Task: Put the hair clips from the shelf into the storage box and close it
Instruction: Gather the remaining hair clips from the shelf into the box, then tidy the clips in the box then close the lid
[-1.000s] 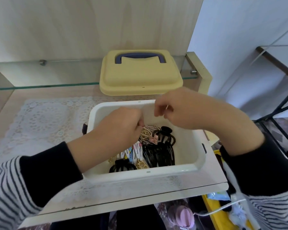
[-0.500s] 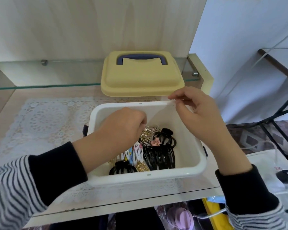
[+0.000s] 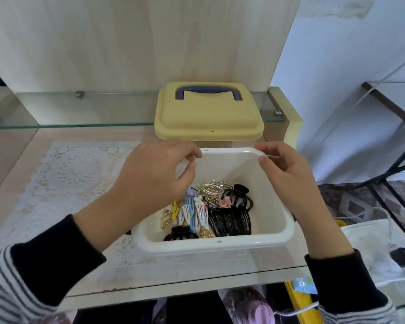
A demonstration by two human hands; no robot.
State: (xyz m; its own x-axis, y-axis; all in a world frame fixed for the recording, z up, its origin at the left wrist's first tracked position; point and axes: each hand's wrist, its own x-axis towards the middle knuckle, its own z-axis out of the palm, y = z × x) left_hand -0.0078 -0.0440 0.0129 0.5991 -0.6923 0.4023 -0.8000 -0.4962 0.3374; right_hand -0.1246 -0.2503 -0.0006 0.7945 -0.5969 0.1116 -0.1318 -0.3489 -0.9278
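The white storage box [image 3: 220, 243] stands open on the lace mat, near the shelf's front edge. Inside lie several hair clips [image 3: 222, 206]: black claw clips, coloured snap clips and gold ones. Its yellow lid [image 3: 208, 118], which has a blue handle, rests on the glass shelf just behind the box. My left hand [image 3: 154, 176] curls over the far rim left of centre, thumb inside the box. At the far right corner, my right hand [image 3: 283, 171] pinches the rim.
A white lace mat [image 3: 63, 174] covers the wooden shelf under a glass top. The glass shelf [image 3: 56, 111] runs along the back panel. The front edge [image 3: 173, 284] is close below the box. A bag and cables [image 3: 384, 249] lie lower right.
My left hand has lifted out of the clips and moved up to the box's far rim. My right hand has settled on the far right corner.
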